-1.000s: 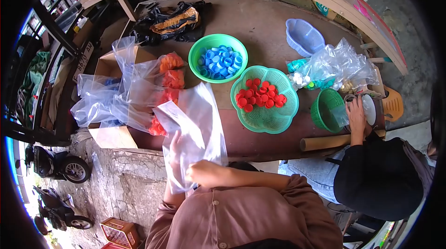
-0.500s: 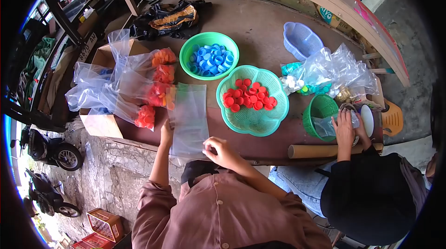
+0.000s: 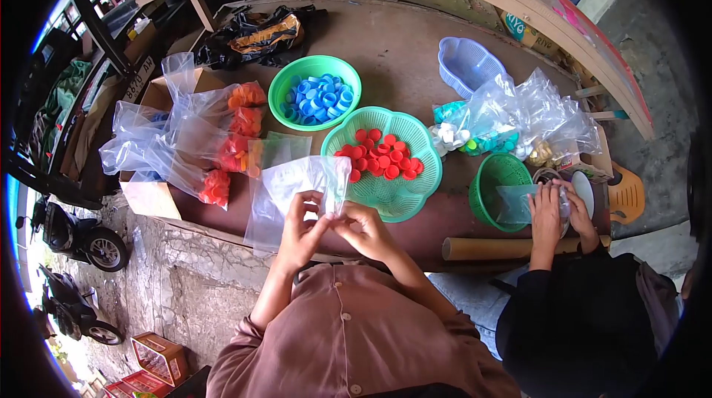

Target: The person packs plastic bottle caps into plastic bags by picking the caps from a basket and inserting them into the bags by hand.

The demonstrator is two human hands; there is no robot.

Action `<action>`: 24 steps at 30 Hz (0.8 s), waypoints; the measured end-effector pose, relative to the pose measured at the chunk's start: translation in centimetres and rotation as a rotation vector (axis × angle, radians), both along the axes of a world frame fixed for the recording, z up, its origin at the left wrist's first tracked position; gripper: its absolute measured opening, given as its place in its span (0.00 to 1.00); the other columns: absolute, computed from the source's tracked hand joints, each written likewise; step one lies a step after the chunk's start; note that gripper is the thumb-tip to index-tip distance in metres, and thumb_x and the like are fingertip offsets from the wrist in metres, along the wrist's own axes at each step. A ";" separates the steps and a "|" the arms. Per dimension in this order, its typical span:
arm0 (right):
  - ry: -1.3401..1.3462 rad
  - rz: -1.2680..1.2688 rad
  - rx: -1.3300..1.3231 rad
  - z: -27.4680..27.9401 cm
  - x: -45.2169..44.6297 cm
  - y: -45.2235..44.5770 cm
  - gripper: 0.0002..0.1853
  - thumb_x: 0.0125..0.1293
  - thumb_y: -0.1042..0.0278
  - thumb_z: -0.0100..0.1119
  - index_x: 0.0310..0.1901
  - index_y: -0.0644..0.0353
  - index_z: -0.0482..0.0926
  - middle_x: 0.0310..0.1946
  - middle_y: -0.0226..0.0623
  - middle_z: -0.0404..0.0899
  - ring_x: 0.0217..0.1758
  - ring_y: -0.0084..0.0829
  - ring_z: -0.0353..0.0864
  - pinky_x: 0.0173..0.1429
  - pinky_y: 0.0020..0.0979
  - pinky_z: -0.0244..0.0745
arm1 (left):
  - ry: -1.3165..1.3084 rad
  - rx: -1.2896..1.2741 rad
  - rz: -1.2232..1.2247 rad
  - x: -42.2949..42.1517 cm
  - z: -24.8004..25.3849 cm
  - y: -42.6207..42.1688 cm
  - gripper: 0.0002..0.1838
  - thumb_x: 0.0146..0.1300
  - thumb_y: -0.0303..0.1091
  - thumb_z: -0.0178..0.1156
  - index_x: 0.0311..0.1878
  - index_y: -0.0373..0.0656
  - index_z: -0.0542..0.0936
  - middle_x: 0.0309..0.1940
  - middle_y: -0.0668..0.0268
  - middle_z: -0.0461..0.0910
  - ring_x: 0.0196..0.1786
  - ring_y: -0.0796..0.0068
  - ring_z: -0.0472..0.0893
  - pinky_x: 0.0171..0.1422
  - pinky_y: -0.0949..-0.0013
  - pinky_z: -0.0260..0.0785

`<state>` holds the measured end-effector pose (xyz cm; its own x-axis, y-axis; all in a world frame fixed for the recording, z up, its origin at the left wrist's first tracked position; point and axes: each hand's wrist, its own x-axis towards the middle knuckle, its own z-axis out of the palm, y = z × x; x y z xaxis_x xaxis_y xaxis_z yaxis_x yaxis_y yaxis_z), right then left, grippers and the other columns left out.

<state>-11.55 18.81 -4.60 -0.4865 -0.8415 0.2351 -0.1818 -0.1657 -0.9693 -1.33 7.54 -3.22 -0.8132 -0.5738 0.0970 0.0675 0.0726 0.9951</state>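
Note:
A clear plastic bag (image 3: 302, 178) is raised off the table in front of me, its edge pinched between the fingertips of my left hand (image 3: 299, 233) and my right hand (image 3: 365, 233). My hands nearly meet at that edge. Under and left of it lie more flat clear plastic bags (image 3: 265, 214). Just beyond my right hand stands a mint-green scalloped basket (image 3: 430, 175) with red bottle caps (image 3: 382, 155) in it. Farther back, a green basin (image 3: 280, 80) holds blue bottle caps (image 3: 319, 97).
Filled bags of red and orange caps (image 3: 245, 122) lie at left by a cardboard box (image 3: 152, 198). At right are a green basket (image 3: 482, 190), a co-worker's hands (image 3: 546, 212) holding clear plastic, bagged caps (image 3: 512, 120), a blue-violet basket (image 3: 467, 64) and a cardboard tube (image 3: 482, 248).
My left hand has moved right from the stack's left side. A bag has been lifted off the table, and both hands now grip its edge. The view has shifted slightly.

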 end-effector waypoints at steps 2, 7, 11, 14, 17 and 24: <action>0.224 -0.059 0.025 1.4 0.0 0.6 0.05 0.52 0.76 0.62 0.31 0.65 0.77 0.27 0.36 0.75 0.30 0.25 0.76 0.34 0.25 0.69 | -0.146 -0.089 -0.057 -0.8 0.6 0.2 0.14 0.57 0.32 0.58 0.44 0.36 0.70 0.33 0.64 0.71 0.38 0.78 0.70 0.35 0.76 0.67; 0.299 -0.093 -0.037 0.6 -0.7 1.0 0.05 0.50 0.75 0.64 0.25 0.66 0.76 0.23 0.36 0.74 0.26 0.28 0.75 0.31 0.27 0.67 | -0.222 0.044 -0.135 -1.8 -0.1 0.3 0.06 0.63 0.32 0.51 0.37 0.39 0.73 0.34 0.70 0.72 0.41 0.81 0.72 0.39 0.75 0.68; 0.067 -0.203 0.040 -0.4 -0.6 1.1 0.08 0.53 0.75 0.63 0.21 0.66 0.75 0.18 0.32 0.71 0.21 0.20 0.68 0.25 0.24 0.61 | 0.108 0.741 0.004 -2.0 -2.0 0.0 0.05 0.65 0.37 0.49 0.36 0.49 0.72 0.32 0.75 0.71 0.38 0.84 0.71 0.45 0.73 0.64; 0.022 -0.269 0.019 -2.2 -0.9 1.2 0.07 0.52 0.76 0.62 0.23 0.67 0.74 0.17 0.29 0.70 0.21 0.14 0.67 0.23 0.20 0.60 | 0.095 0.862 0.052 -1.4 -2.5 -1.0 0.05 0.65 0.37 0.48 0.36 0.50 0.72 0.29 0.75 0.70 0.35 0.84 0.70 0.43 0.72 0.64; 0.116 -0.396 -0.003 -1.7 -0.5 0.6 0.13 0.48 0.75 0.63 0.37 0.63 0.74 0.27 0.31 0.74 0.25 0.19 0.73 0.28 0.18 0.67 | 0.063 0.840 0.028 -1.0 -2.7 -1.0 0.06 0.66 0.36 0.47 0.35 0.48 0.72 0.29 0.74 0.71 0.34 0.84 0.70 0.41 0.72 0.65; -0.389 -0.248 -0.046 -1.8 -0.8 -0.1 0.08 0.58 0.75 0.58 0.39 0.67 0.75 0.32 0.30 0.77 0.34 0.17 0.76 0.37 0.19 0.71 | 0.041 0.322 -0.107 -1.4 -2.6 0.0 0.07 0.68 0.30 0.42 0.41 0.39 0.69 0.33 0.69 0.72 0.39 0.82 0.73 0.43 0.74 0.68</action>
